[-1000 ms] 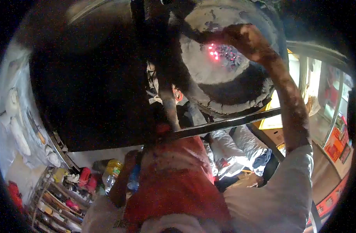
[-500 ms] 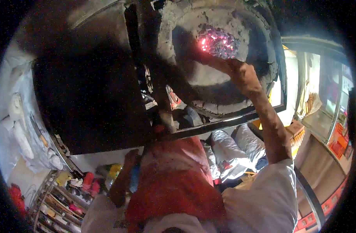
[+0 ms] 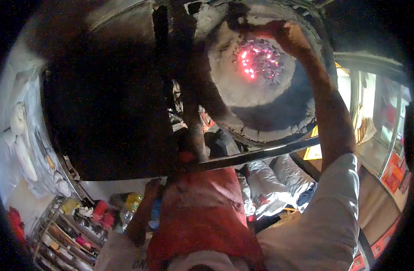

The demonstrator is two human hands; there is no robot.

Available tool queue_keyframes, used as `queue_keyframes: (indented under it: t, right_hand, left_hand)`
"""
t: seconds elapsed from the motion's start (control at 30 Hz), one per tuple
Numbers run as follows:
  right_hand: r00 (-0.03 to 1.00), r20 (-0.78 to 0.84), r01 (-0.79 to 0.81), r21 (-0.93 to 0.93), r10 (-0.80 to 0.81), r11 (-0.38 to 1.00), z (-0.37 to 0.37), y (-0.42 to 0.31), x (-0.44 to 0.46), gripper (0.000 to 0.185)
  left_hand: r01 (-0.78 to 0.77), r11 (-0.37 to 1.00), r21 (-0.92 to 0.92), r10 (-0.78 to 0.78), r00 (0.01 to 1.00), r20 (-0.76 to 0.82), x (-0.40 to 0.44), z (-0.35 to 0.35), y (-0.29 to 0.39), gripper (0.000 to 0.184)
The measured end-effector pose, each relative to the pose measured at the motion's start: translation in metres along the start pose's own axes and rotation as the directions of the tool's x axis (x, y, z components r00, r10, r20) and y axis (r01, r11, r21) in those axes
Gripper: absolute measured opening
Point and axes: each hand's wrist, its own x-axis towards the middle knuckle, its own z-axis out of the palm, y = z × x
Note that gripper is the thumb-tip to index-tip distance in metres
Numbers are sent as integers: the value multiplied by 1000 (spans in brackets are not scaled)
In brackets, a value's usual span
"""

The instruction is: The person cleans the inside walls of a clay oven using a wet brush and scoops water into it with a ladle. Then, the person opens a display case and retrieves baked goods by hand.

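Seems, by judgement, to be tending a fire: reaching over the round pit [image 3: 256, 134] with the right hand [image 3: 293, 38], near the far side of the glowing coals [image 3: 266, 63]. Appears curled in outline at the wrist end; beyond that, impossible to tell whether pinching something, pressed together or spread. Find the coals inside the pit, heaped on the pale floor around the middle, brightest along the left side of the heap. Low beside the red apron [image 3: 202, 198], just below the metal edge [image 3: 256, 156], see the left hand [image 3: 152, 186]; too dim to read as open or closed, and apparently away from the fire work.

For a next move, would call for keeping the right hand above or beside the heat rather than against the embers, working from the far side without brushing the hot rim, and judging the evenness of the glow before reaching any lower.

Hard to make out: a dark shape [image 3: 237, 17] left of the right hand, perhaps a tool, perhaps only shadow. Lost in blackness: most of the wide dark surface [image 3: 107, 113] to the left, with no contents readable. Only partly visible, too: the pale sacks [image 3: 266, 189] under the metal edge, and the bottle [image 3: 129, 212] near the left forearm. Cut off by the dark round border: the outer corners of the room.
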Motion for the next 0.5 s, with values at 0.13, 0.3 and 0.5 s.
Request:
queue_keyframes:
  t: [0.13,0.3,0.5]
  right_hand:
    - [948,86,308,7,-307,951,16,18,8,35]
    - [912,87,407,-318,-401,856,-18,2,19,35]
    - [951,119,291,-47,-284,956,11,14,-3,38]
  left_hand:
    - [-474,400,784,544,812,213,42,-17,-88,34]
    - [-338,284,897,132,941,313,25,-5,-34,35]
    - [-580,433,690,634,740,225,63,-19,-123,35]
